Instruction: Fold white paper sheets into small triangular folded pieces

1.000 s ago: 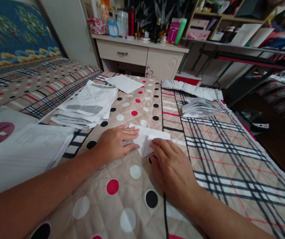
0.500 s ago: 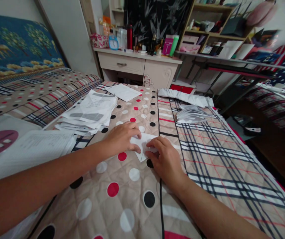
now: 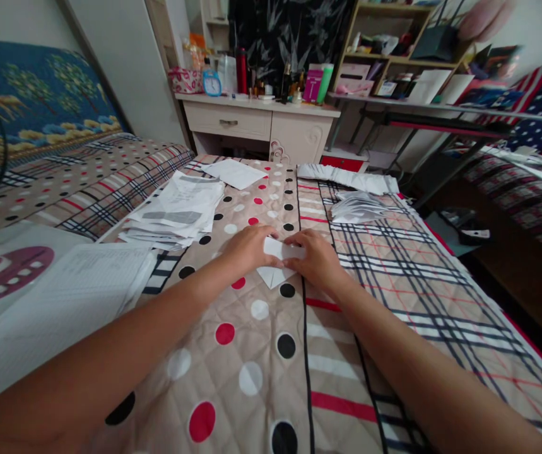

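Note:
A small folded white paper lies on the quilted bedspread in the middle of the view. My left hand rests on the paper's left side with its fingers curled over the fold. On the paper's right side my right hand presses down, its fingers bent onto the paper. The two hands almost meet above the paper, and only its top edge and lower point show between them.
A loose stack of white sheets lies to the left, a single sheet behind it. Folded paper pieces pile at the right, and a long white strip lies beyond. Printed sheets sit near left. A cluttered dresser stands behind.
The paper has become narrower and more folded. Both hands have closed in over it from the sides, and the camera has pulled back and tilted up.

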`<state>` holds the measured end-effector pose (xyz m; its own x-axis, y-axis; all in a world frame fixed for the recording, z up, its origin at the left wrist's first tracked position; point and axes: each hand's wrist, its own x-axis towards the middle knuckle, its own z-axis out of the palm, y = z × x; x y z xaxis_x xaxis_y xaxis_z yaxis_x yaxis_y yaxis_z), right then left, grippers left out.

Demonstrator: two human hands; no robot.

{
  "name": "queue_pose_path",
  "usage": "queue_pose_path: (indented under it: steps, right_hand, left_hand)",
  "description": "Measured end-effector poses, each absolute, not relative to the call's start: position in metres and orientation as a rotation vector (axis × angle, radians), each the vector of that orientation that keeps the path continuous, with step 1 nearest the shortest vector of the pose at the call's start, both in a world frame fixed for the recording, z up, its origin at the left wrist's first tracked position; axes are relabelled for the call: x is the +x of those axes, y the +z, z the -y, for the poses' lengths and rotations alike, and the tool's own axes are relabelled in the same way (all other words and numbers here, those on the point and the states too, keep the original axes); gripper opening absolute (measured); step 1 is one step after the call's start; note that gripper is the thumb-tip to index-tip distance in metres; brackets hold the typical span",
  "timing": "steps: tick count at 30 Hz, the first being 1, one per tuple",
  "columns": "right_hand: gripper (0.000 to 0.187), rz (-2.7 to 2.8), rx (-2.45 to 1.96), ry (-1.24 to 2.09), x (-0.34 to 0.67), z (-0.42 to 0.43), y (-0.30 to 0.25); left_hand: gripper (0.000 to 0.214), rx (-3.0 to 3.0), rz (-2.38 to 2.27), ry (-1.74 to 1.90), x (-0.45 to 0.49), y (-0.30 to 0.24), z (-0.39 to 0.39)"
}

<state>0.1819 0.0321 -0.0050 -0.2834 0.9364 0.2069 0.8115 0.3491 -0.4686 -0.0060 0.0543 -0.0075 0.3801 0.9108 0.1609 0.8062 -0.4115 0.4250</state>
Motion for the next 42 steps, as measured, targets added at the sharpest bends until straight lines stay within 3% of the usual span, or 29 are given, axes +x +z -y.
queue_pose_path:
  steps: [6,18,23,35,42]
  right_hand:
    - [0.032,2.074,-1.485,0.313,0.181,-0.027,-0.014]
    - [0.029,2.028,-1.251,0.381,0.187,-0.033,-0.022]
    - [0.037,2.045,-1.262,0.325,0.187,-0.034,-0.025]
    - [0.031,2.01,-1.276,0.311,0.186,-0.034,-0.025]
    - [0.028,2.037,-1.373,0.304,0.183,-0.029,-0.017]
  left_hand:
    - [0.051,2.308,-1.557,0.613,-0.017,-0.017,-0.062]
    - [0.037,2.25,-1.158,0.904,-0.026,-0.028,-0.068]
    - [0.038,2.311,-1.161,0.928,-0.028,-0.031,-0.071]
    - [0.029,2.407,-1.128,1.032,-0.028,-0.027,-0.069]
    - [0.027,2.435,-1.209,0.896,-0.027,-0.026,-0.07]
